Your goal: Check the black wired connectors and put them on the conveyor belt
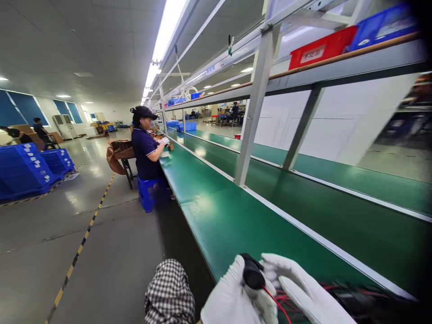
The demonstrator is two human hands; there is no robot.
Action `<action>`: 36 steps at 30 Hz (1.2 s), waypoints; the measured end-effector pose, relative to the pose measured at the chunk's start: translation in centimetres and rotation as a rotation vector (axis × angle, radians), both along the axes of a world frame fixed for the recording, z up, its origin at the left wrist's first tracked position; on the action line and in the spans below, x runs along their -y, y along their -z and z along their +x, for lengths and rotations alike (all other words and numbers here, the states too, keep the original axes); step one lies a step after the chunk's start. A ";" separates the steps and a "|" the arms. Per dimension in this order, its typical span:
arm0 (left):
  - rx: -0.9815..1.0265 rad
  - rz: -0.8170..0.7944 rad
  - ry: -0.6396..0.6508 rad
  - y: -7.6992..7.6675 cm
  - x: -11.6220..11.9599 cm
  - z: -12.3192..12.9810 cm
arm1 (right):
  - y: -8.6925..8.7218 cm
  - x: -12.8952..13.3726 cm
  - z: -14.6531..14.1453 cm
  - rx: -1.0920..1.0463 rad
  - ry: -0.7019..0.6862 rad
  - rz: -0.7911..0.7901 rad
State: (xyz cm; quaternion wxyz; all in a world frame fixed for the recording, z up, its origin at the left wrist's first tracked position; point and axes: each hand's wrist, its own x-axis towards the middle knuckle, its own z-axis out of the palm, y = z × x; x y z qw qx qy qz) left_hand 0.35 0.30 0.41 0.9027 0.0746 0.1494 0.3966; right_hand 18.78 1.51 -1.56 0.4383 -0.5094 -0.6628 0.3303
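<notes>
My left hand, in a white glove, is closed around a small black cylindrical part at the bottom of the head view. From its lower end runs a thin red wire. My right hand, also gloved in white, is close against the part's right side. Its fingers are curved and its thumb stands apart from them; the fingertips are partly hidden. Below and to the right, a dark, blurred bundle of red and black wires lies on the green work surface.
A metal post rises beyond my hands, carrying a shelf with a red bin and a blue bin. Farther along the line, a person sits on a blue stool. Blue crates stand at the left.
</notes>
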 end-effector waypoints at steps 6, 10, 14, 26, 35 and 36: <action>0.137 -0.133 -0.065 -1.1 0.1 1.1 | -0.3 0.5 0.8 -0.092 0.000 -0.067; 0.120 -0.139 -0.051 -1.2 0.4 1.2 | -1.7 1.0 0.7 -0.045 0.007 -0.054; 0.062 -0.166 -0.025 -0.9 0.3 1.3 | -2.7 1.2 0.2 -0.058 -0.043 -0.066; -0.291 0.232 -0.080 -0.4 0.9 2.3 | -4.5 2.8 -1.5 0.225 -0.010 0.008; -0.808 0.948 -0.325 -0.6 0.3 -1.0 | -3.8 3.5 0.2 0.381 -0.023 0.419; -0.899 1.022 -0.369 -0.5 0.2 -1.2 | -3.8 3.6 0.3 0.381 -0.019 0.410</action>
